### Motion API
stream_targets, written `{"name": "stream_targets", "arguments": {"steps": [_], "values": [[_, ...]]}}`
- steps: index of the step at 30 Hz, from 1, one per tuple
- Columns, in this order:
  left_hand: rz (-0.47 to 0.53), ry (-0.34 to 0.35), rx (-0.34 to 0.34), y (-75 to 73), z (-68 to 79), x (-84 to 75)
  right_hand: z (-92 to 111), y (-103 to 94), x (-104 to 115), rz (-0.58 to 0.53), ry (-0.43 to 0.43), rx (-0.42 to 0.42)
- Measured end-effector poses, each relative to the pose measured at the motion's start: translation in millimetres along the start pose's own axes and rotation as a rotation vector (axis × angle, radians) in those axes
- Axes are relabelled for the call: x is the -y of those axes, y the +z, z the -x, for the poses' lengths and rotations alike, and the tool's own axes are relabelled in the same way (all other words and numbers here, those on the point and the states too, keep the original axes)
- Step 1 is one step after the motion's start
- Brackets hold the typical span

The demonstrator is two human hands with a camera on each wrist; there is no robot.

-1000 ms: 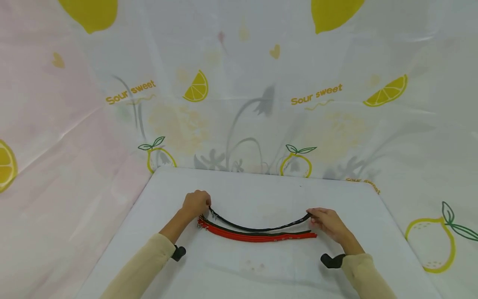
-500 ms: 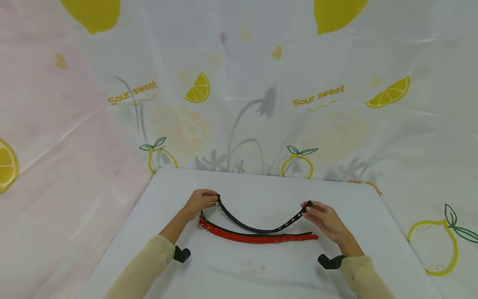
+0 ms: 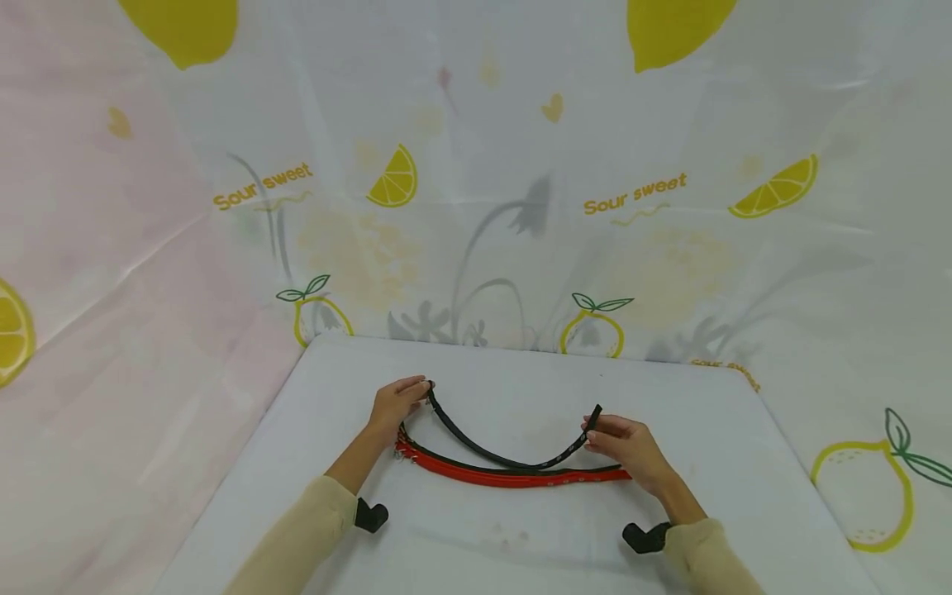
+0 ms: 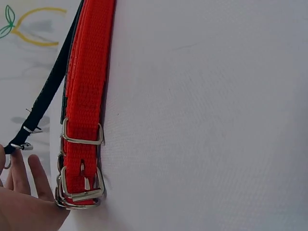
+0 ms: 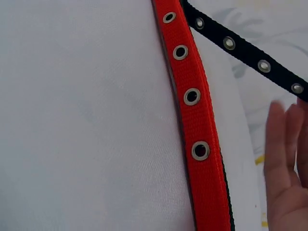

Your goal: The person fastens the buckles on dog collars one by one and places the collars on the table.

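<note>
A black pet collar hangs in a curve between the two hands. My left hand pinches its buckle end, where small metal fittings show in the left wrist view. Near the eyelet end, my right hand pinches the strap between thumb and fingers, with the tip sticking up past them. In front lie red collars, stacked on edge with a dark strap along their far side. Their silver buckles are at the left, beside my left hand. Metal eyelets line the red strap's right part.
The white table carries the collars. A printed cloth with lemons stands behind and at the sides. Black camera mounts stick out from both wrists at the sleeves.
Both hands have lifted the black collar's ends and come closer together, so the strap sags deeper. The right hand has slid inward, and more of the tip shows above its fingers. The red collars stay put.
</note>
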State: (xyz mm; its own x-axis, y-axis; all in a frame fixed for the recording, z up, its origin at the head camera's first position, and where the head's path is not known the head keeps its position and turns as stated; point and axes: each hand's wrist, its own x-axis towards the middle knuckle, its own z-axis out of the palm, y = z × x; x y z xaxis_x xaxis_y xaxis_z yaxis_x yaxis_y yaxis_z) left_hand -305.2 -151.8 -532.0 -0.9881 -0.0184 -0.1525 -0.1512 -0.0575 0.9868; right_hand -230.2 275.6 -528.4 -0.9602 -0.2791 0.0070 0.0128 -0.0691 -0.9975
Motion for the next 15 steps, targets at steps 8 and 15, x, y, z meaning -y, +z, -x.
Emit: {"name": "stream_targets", "arguments": {"steps": [8,15], "values": [[0.116,0.035,0.022,2.6,-1.0,-9.8,-7.2,10.3,2.7,-0.069,-0.057,-0.066],[0.422,0.052,0.137,24.4,6.9,-32.5,-12.7,30.5,22.3,-0.197,-0.185,-0.109]]}}
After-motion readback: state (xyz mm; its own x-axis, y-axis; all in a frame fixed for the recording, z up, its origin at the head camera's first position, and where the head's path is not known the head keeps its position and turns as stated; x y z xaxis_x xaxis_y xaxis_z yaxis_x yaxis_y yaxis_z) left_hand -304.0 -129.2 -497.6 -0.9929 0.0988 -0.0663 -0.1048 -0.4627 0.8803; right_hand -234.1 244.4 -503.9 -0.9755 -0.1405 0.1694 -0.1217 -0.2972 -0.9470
